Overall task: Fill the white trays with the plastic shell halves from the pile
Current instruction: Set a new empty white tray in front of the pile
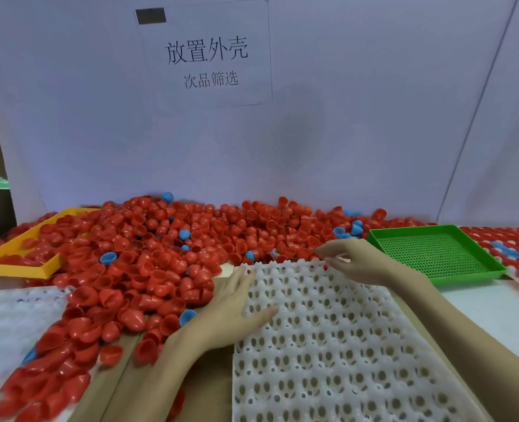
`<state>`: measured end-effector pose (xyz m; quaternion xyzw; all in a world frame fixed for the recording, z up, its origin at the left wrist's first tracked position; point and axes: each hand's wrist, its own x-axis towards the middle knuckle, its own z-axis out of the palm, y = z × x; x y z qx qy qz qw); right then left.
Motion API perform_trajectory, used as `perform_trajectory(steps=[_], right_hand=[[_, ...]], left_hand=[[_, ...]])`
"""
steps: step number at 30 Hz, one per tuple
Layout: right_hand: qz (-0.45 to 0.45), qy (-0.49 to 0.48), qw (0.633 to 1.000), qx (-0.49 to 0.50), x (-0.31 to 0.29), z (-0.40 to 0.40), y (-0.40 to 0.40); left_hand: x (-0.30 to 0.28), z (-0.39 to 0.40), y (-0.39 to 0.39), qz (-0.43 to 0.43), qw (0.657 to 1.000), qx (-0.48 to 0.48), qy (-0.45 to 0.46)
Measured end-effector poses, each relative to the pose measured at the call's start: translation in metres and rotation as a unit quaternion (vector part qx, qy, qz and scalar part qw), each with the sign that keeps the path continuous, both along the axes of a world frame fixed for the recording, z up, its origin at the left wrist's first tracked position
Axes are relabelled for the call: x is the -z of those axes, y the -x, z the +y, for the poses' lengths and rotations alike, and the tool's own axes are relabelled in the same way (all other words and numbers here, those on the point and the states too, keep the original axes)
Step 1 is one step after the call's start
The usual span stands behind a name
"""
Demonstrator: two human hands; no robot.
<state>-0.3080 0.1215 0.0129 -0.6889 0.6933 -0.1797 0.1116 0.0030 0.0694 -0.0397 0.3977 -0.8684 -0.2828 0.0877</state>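
Fingers (246, 278) flat on white tray (328, 345)

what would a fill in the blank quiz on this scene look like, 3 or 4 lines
1. The white tray under the hands holds ____ shells.
2. Most shells in the pile are ____.
3. The perforated tray on the right is ____.
4. The left hand lies on the white tray's ____ edge, and the right hand is at its far edge.

Missing words: no; red; green; left
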Motion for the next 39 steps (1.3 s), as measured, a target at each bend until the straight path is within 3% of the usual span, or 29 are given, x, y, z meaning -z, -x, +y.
perform_trajectory(steps=[7, 14, 20, 23, 27, 29, 32, 34, 37, 39], right_hand=[[0.002, 0.024, 1.000, 0.005, 0.018, 0.014, -0.007], [0.007, 0.041, 0.999, 0.023, 0.022, 0.016, -0.007], [0.041, 0.037, 0.997, 0.059, 0.030, 0.020, 0.000], [0.106, -0.007, 0.990, 0.091, 0.029, 0.020, 0.003], [0.142, -0.118, 0.976, 0.112, 0.012, 0.027, 0.006], [0.175, -0.187, 0.956, 0.141, -0.001, 0.033, 0.007], [0.202, -0.347, 0.898, 0.180, -0.032, 0.042, 0.006], [0.195, -0.421, 0.866, 0.187, -0.050, 0.045, 0.006], [0.178, -0.429, 0.866, 0.183, -0.062, 0.043, 0.005], [0.161, -0.397, 0.886, 0.177, -0.057, 0.039, 0.005]], left_hand=[[-0.007, -0.006, -0.010, 0.020, 1.000, 0.007, -0.022], [-0.010, -0.018, -0.021, 0.171, 0.977, -0.063, -0.110], [-0.008, -0.021, -0.024, 0.117, 0.984, -0.136, 0.005], [-0.005, -0.016, -0.017, 0.123, 0.984, -0.125, 0.026], [-0.011, -0.006, -0.008, 0.156, 0.982, -0.077, -0.073], [-0.015, -0.004, -0.012, 0.109, 0.990, -0.060, -0.062], [-0.018, 0.000, -0.018, -0.048, 0.993, -0.040, 0.102], [-0.019, 0.004, -0.017, -0.072, 0.984, -0.022, 0.160], [-0.016, 0.007, -0.012, -0.073, 0.989, 0.000, 0.131], [-0.009, 0.006, -0.009, -0.103, 0.987, 0.024, 0.118]])
